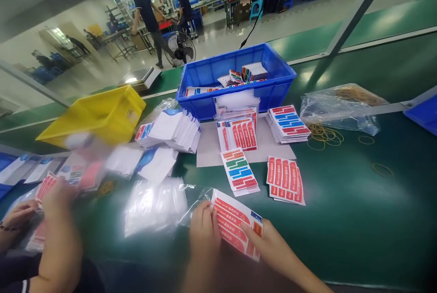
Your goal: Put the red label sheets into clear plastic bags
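label sheets, red on white, are at the near middle of the green table, held between the person's two hands. the right hand has their right end pinched, thumb flat on top and the other fingers hidden underneath. the left hand is closed at the left end with its fingers curled, touching clear plastic too; i cannot tell how much of each it grips. just left of it lies a pile of clear bags. just beyond the sheets is a multicolored stack, with a smaller red stack to its right. farther right, rubber bands lie loose near a red-and-blue stack. a blue bin stands at the far middle, and a yellow bin sits tilted to its left. at the near left, a co-worker's hands hold red labels.
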The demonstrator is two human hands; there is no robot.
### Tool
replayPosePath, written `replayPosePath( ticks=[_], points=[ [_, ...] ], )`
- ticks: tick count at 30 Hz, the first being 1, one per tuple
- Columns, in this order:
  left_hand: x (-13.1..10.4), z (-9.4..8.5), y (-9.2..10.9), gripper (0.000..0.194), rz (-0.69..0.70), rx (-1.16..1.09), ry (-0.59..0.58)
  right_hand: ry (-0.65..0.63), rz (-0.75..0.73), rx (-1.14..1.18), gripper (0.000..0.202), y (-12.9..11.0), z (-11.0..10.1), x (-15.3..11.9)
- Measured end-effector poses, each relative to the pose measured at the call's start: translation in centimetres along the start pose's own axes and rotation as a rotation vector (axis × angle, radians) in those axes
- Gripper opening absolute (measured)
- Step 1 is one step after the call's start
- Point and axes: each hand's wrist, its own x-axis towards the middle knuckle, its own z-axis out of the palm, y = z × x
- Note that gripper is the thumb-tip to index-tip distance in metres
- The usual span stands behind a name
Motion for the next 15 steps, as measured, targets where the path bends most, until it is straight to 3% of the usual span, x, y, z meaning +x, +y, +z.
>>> replayPosePath(
  ticks=[5,11,15],
  points=[
    [-0.55,-0.04,0.14,0.010,0.000,-0.012,0.029,-0.056,-0.025,-0.126,0.037,0.04,0.09,-0.11],
    [-0.71,-0.25,0.16,0.011,0.067,-0.053,0.028,-0.058,0.017,-0.077,0.035,-0.33,-0.33,0.09],
    [-0.53,-0.56,0.43,0.011,0.062,-0.067,-0.001,-0.027,-0.077,-0.177,0.035,-0.05,0.63,0.03]
  ],
)
